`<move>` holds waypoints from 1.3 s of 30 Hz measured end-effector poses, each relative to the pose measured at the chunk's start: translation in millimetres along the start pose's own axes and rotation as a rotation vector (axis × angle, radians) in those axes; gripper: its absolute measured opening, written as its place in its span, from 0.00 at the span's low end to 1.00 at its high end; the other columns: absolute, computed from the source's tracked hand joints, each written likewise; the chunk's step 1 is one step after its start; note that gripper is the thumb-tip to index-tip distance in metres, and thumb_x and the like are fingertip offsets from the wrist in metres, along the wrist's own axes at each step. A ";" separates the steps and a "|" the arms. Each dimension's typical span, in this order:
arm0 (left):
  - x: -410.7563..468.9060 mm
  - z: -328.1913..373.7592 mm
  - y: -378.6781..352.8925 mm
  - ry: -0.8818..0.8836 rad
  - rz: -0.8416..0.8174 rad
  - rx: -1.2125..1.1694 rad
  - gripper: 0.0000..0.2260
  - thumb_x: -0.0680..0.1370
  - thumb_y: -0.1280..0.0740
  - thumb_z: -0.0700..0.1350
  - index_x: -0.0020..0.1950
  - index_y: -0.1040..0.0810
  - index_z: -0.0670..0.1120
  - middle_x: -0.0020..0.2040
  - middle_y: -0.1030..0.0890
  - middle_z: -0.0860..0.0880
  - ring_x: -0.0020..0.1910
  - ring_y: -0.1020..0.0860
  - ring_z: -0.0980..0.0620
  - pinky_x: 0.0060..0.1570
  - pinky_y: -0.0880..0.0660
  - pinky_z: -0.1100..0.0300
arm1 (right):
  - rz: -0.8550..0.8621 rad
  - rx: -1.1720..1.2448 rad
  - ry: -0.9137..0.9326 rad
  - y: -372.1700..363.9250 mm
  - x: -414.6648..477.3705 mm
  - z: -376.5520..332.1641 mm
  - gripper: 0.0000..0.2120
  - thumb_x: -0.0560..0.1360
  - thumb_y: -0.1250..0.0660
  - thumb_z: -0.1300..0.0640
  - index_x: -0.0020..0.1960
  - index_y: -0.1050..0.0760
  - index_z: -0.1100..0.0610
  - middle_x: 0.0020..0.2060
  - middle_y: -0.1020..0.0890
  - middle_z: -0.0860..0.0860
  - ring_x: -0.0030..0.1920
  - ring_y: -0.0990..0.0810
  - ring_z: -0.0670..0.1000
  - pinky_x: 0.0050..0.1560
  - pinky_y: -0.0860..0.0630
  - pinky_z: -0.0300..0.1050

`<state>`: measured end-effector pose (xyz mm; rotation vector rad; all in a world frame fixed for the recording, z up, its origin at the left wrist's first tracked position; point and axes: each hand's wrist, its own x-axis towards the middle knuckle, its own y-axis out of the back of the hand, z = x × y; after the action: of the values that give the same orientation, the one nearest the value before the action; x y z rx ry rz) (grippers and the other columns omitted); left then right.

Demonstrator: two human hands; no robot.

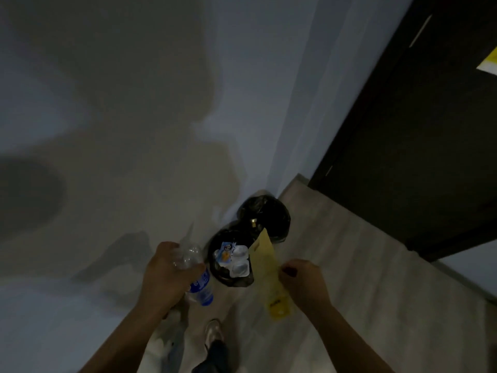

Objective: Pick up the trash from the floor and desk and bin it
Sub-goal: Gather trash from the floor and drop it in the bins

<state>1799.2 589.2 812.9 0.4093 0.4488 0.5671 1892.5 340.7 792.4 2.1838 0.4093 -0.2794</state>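
A small bin (215, 267) lined with a black bag stands on the floor by the wall, holding clear plastic cups and a wrapper. My left hand (166, 273) grips an empty clear plastic bottle (200, 288) with a blue label, just left of the bin. My right hand (302, 278) pinches a long yellow paper packet (267, 267) that slants over the bin's right rim, its top end above the bin.
A tied black trash bag (265, 219) sits behind the bin against the wall. A dark door (416, 157) fills the right side. Pale wood-look floor (349, 265) runs to the right. My shoe (213, 332) stands below the bin.
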 end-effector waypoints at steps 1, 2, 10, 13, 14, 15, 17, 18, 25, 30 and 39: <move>15.4 -1.3 -4.4 0.012 -0.019 0.017 0.19 0.68 0.24 0.44 0.51 0.31 0.48 0.43 0.25 0.56 0.40 0.25 0.59 0.30 0.32 0.66 | -0.012 -0.023 -0.027 -6.2 17.2 0.0 0.08 0.73 0.34 0.58 0.39 0.21 0.61 0.34 0.19 0.57 0.31 0.24 0.51 0.31 0.32 0.41; 30.5 -3.3 -8.3 0.033 -0.042 0.030 0.19 0.68 0.24 0.43 0.51 0.30 0.48 0.43 0.24 0.55 0.40 0.24 0.59 0.31 0.31 0.65 | -0.033 -0.039 -0.058 -12.6 33.8 -0.4 0.08 0.74 0.35 0.58 0.39 0.21 0.60 0.34 0.19 0.56 0.32 0.23 0.51 0.31 0.32 0.41; 124.0 -8.5 -55.0 0.005 -0.107 0.234 0.17 0.64 0.23 0.35 0.48 0.26 0.40 0.37 0.24 0.49 0.33 0.26 0.55 0.27 0.33 0.71 | -0.223 -0.132 -0.174 -65.1 155.7 15.8 0.13 0.73 0.39 0.62 0.33 0.40 0.58 0.30 0.35 0.55 0.30 0.36 0.52 0.33 0.43 0.43; 146.8 -16.7 -76.6 0.082 -0.118 0.272 0.19 0.65 0.22 0.37 0.51 0.26 0.39 0.38 0.23 0.48 0.32 0.25 0.56 0.26 0.33 0.73 | -0.304 -0.189 -0.201 -87.4 199.9 34.3 0.17 0.76 0.40 0.60 0.31 0.41 0.54 0.33 0.32 0.51 0.36 0.30 0.51 0.37 0.37 0.41; 153.2 -20.8 -84.7 0.130 -0.128 0.266 0.21 0.65 0.22 0.39 0.53 0.26 0.41 0.41 0.22 0.46 0.34 0.22 0.51 0.27 0.31 0.69 | -0.329 -0.208 -0.211 -95.9 215.1 40.7 0.17 0.77 0.40 0.59 0.31 0.40 0.53 0.35 0.31 0.51 0.39 0.29 0.51 0.39 0.35 0.41; 159.1 -25.5 -92.4 0.187 -0.140 0.270 0.22 0.65 0.22 0.41 0.55 0.27 0.43 0.45 0.22 0.45 0.37 0.21 0.47 0.29 0.29 0.65 | -0.359 -0.230 -0.213 -105.4 230.1 47.6 0.17 0.77 0.41 0.59 0.31 0.40 0.53 0.36 0.30 0.51 0.40 0.29 0.51 0.40 0.34 0.41; 170.4 -36.2 -107.9 0.260 -0.138 0.291 0.23 0.65 0.23 0.43 0.56 0.28 0.47 0.46 0.23 0.48 0.38 0.21 0.47 0.30 0.29 0.61 | -0.407 -0.249 -0.222 -124.5 255.5 59.2 0.13 0.78 0.41 0.59 0.34 0.35 0.54 0.37 0.28 0.51 0.39 0.28 0.51 0.40 0.33 0.41; 176.9 -42.0 -115.5 0.270 -0.129 0.301 0.23 0.65 0.22 0.43 0.55 0.28 0.47 0.44 0.24 0.51 0.37 0.22 0.51 0.30 0.30 0.63 | -0.429 -0.243 -0.223 -134.2 267.1 63.6 0.10 0.77 0.41 0.59 0.37 0.31 0.56 0.39 0.26 0.52 0.40 0.27 0.52 0.40 0.32 0.42; 217.6 -72.6 -166.5 0.340 -0.136 0.442 0.26 0.65 0.22 0.47 0.59 0.30 0.49 0.51 0.27 0.50 0.47 0.25 0.52 0.40 0.29 0.62 | -0.494 -0.097 -0.317 -186.1 328.1 92.9 0.17 0.77 0.37 0.57 0.65 0.28 0.58 0.60 0.22 0.57 0.60 0.23 0.58 0.56 0.27 0.46; 248.2 -86.5 -197.7 0.258 -0.144 0.489 0.26 0.65 0.23 0.45 0.60 0.30 0.47 0.54 0.25 0.45 0.48 0.24 0.48 0.41 0.27 0.60 | -0.519 -0.164 -0.288 -187.3 343.8 116.0 0.24 0.78 0.36 0.55 0.72 0.35 0.57 0.66 0.26 0.58 0.64 0.26 0.58 0.58 0.28 0.46; 298.6 -74.7 -280.4 0.157 -0.212 0.520 0.27 0.66 0.23 0.49 0.61 0.29 0.46 0.57 0.25 0.44 0.56 0.25 0.43 0.50 0.27 0.54 | -0.507 -0.183 -0.258 -120.7 356.8 170.1 0.20 0.77 0.37 0.56 0.69 0.31 0.55 0.63 0.25 0.54 0.62 0.26 0.54 0.62 0.27 0.48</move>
<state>2103.1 568.1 529.1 0.8064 0.7851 0.2705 2165.2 340.6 481.9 1.8087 0.8050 -0.7602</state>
